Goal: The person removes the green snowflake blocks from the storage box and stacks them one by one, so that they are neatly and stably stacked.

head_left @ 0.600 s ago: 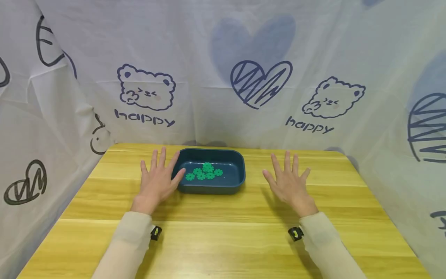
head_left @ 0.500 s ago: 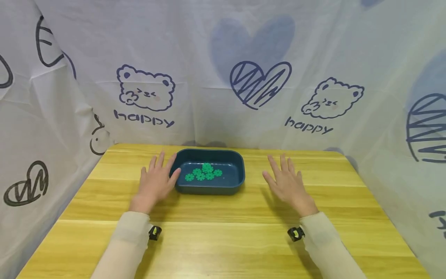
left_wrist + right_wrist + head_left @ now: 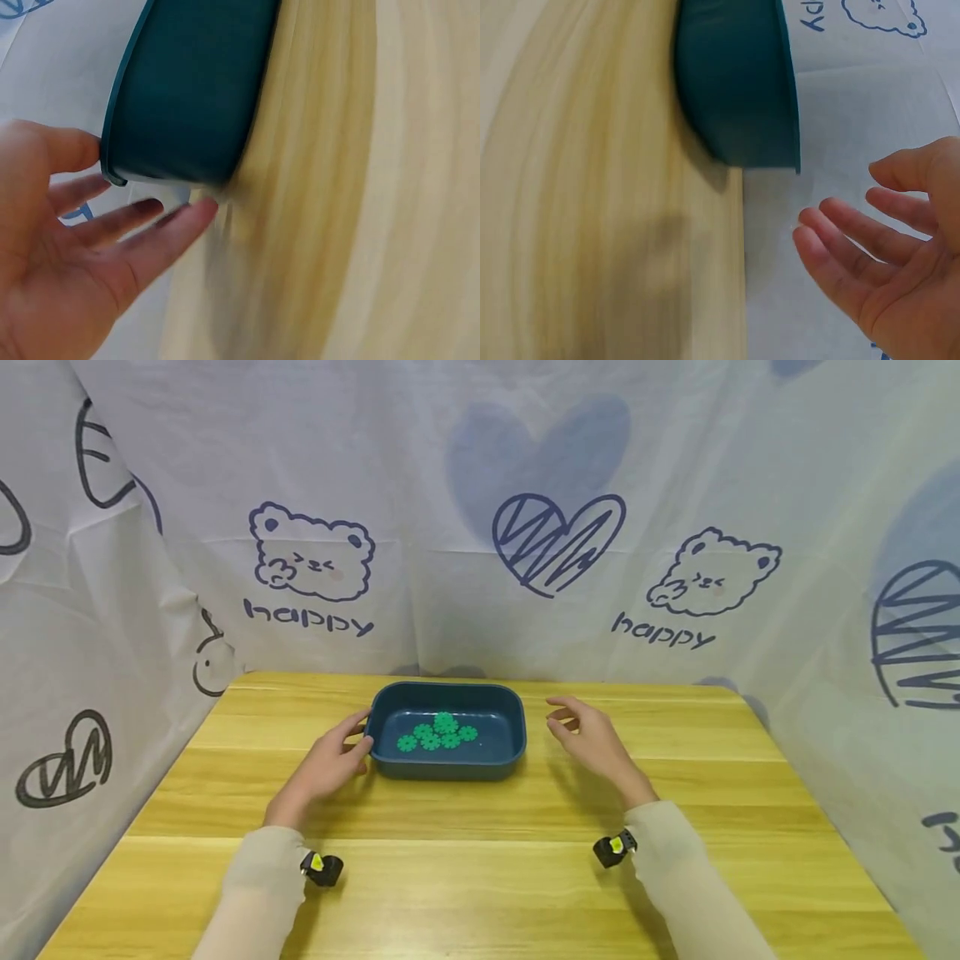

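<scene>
A dark teal rectangular tub (image 3: pixel 446 772) stands toward the back of the wooden table, with several green flower-shaped pieces (image 3: pixel 430 742) lying on its floor. My left hand (image 3: pixel 330 764) is at the tub's left end. In the left wrist view its thumb tip is right at the rim of the tub (image 3: pixel 195 90), and the other fingers extend loosely below and beside the end wall. My right hand (image 3: pixel 596 743) hovers a short way off the tub's right end, fingers loosely bent with nothing between them; the right wrist view shows a gap between fingertips (image 3: pixel 810 236) and tub.
The table (image 3: pixel 480 893) has a wood-grain top. A white cloth (image 3: pixel 450 610) printed with bears and hearts hangs behind its back edge and down both sides. A small black camera (image 3: pixel 322 868) sits on each wrist.
Both hands have turned from spread, palm-down poses to face the tub's ends. The right hand has moved left toward the tub; the left fingers have come off it to its end. The tub stays put.
</scene>
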Tool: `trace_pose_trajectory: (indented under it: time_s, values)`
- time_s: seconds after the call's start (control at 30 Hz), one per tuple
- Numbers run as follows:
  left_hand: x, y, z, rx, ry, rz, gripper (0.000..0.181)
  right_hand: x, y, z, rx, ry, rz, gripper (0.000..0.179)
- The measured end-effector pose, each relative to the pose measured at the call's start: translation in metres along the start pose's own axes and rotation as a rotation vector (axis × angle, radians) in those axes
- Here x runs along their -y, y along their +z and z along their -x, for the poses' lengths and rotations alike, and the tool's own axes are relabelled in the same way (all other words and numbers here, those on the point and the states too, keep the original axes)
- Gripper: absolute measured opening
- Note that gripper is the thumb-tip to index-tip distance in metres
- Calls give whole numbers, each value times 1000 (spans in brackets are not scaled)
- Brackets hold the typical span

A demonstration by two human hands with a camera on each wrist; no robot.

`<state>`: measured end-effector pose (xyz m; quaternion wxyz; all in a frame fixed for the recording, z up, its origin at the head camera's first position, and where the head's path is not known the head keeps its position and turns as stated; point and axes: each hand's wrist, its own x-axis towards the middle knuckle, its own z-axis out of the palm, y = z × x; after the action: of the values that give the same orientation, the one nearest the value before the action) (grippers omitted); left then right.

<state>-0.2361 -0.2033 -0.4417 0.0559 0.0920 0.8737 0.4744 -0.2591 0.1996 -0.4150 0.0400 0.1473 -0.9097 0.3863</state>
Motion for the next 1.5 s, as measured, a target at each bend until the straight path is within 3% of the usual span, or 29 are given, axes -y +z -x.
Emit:
trace_pose_trajectory:
  time_s: [0.2, 0.33, 0.47, 0.8, 1.3, 1.5]
  values:
    - [7, 5, 4, -13, 12, 232, 57, 16, 11, -16, -1, -38, -137, 37]
    - [10, 10, 5, -37, -1, 305, 54, 24, 21, -25, 39, -57, -219, 34]
    - [12, 14, 7, -76, -12, 347, 52, 30, 30, -32, 80, -72, -209, 32]
    - [10, 22, 10, -152, -18, 332, 49, 41, 61, -54, 134, -95, -30, 21]
    - [9, 24, 14, -188, -18, 308, 47, 47, 103, -73, 208, -62, -17, 21]
    - [11, 24, 13, -182, -22, 318, 47, 47, 113, -81, 209, -53, 39, 21]
